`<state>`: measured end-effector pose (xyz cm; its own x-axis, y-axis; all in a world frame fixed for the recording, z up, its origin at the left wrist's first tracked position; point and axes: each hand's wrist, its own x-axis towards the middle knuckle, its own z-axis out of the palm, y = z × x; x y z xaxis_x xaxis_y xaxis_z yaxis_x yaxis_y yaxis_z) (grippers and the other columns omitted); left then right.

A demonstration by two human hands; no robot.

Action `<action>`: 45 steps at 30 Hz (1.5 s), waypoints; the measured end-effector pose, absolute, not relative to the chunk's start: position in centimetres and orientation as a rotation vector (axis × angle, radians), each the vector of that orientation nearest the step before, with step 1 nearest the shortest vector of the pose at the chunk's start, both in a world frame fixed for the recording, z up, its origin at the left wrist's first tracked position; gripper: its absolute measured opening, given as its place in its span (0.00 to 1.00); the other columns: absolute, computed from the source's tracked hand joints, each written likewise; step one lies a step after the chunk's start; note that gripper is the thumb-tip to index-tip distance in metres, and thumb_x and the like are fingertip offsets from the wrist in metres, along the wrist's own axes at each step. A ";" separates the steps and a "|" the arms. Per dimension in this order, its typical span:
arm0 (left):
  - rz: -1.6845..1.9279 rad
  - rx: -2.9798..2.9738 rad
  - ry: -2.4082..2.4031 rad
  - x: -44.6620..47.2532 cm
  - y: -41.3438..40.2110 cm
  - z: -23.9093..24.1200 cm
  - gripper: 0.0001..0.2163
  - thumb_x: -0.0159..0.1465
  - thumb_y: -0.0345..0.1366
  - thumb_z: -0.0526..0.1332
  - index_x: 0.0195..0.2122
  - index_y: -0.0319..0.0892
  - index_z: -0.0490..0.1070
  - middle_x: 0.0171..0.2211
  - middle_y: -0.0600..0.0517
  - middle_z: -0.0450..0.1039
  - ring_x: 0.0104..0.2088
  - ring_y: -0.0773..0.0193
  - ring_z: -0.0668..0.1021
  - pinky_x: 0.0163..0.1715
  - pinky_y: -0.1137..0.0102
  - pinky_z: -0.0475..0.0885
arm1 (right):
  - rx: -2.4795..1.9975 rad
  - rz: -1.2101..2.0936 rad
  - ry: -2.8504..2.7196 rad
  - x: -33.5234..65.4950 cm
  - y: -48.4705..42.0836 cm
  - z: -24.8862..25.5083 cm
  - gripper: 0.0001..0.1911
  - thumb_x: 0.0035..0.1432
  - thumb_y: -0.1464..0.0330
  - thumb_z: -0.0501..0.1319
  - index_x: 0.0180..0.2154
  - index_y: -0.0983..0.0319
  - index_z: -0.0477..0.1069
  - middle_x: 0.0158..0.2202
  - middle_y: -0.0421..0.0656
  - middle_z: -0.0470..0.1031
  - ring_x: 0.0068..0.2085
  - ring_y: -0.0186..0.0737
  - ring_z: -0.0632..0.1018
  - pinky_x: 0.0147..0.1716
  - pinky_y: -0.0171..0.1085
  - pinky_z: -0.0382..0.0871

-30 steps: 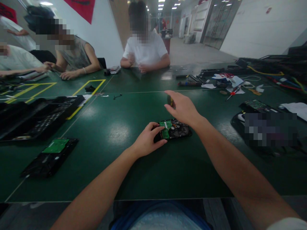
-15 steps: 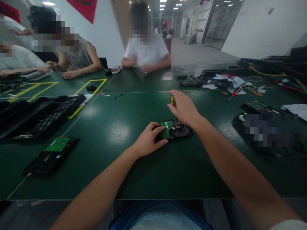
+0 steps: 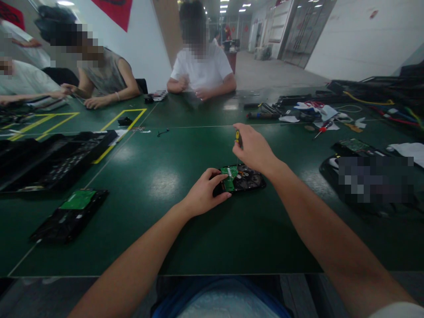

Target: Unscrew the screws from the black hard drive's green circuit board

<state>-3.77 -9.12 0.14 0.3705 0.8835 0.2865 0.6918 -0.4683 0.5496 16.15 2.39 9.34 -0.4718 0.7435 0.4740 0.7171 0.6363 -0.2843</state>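
A hard drive (image 3: 247, 180) lies on the green table with its green circuit board facing up. My left hand (image 3: 210, 187) grips the drive's left end, thumb along the near edge and fingers over the board. My right hand (image 3: 256, 148) is closed round the yellow-and-black handle of a screwdriver (image 3: 237, 138), held upright above the drive. The thin shaft runs down to the far edge of the circuit board; its exact tip is too small to make out.
Another hard drive (image 3: 69, 214) lies at the left front, before a long black casing (image 3: 56, 161). To the right are a black device (image 3: 357, 145), a red screwdriver (image 3: 323, 129) and tangled cables (image 3: 391, 104). Across the table sits a person in a white shirt (image 3: 202, 70), with others further left.
Almost nothing differs. My right hand and the screwdriver have shifted very slightly, while my left hand stays on the hard drive.
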 end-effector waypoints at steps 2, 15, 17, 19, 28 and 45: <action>0.792 2.298 1.386 -3.7 -9.2 0.2 0.27 0.68 0.47 0.68 0.66 0.47 0.69 0.61 0.42 0.64 0.60 0.47 0.74 0.61 0.48 0.75 | -1.147 0.054 -2.283 16.2 2.5 9.3 0.29 0.63 0.71 0.57 0.65 0.65 0.64 0.61 0.58 0.74 0.56 0.58 0.78 0.55 0.54 0.74; 0.785 2.292 1.401 -3.7 -9.2 0.3 0.27 0.68 0.47 0.69 0.66 0.48 0.69 0.62 0.42 0.64 0.60 0.47 0.75 0.62 0.49 0.75 | -1.152 0.049 -2.296 16.3 2.4 9.4 0.28 0.68 0.69 0.54 0.67 0.67 0.63 0.62 0.60 0.74 0.57 0.59 0.77 0.56 0.54 0.72; 0.787 2.297 1.400 -3.7 -9.2 0.3 0.27 0.68 0.47 0.69 0.66 0.47 0.69 0.62 0.42 0.64 0.60 0.47 0.74 0.62 0.49 0.75 | -1.143 0.045 -2.289 16.3 2.6 9.4 0.28 0.67 0.69 0.55 0.66 0.66 0.64 0.61 0.59 0.74 0.57 0.59 0.77 0.56 0.54 0.72; 0.793 2.302 1.398 -3.7 -9.2 0.3 0.27 0.68 0.46 0.69 0.66 0.47 0.69 0.61 0.42 0.64 0.60 0.47 0.74 0.62 0.50 0.75 | -1.129 0.044 -2.291 16.4 2.6 9.4 0.26 0.67 0.68 0.57 0.65 0.63 0.66 0.60 0.57 0.75 0.57 0.58 0.77 0.56 0.54 0.72; 0.802 2.295 1.394 -3.6 -9.2 0.4 0.27 0.68 0.47 0.69 0.66 0.47 0.69 0.61 0.42 0.65 0.60 0.47 0.75 0.61 0.49 0.76 | -1.124 0.026 -2.279 16.4 2.3 9.7 0.24 0.71 0.66 0.51 0.63 0.62 0.69 0.56 0.56 0.77 0.54 0.57 0.78 0.54 0.53 0.72; 0.800 2.311 1.389 -3.6 -9.2 0.3 0.26 0.68 0.47 0.68 0.66 0.49 0.69 0.61 0.43 0.65 0.60 0.47 0.75 0.62 0.49 0.76 | -1.048 0.072 -2.262 16.6 2.8 9.7 0.23 0.69 0.68 0.53 0.62 0.61 0.72 0.56 0.52 0.79 0.54 0.54 0.78 0.58 0.51 0.70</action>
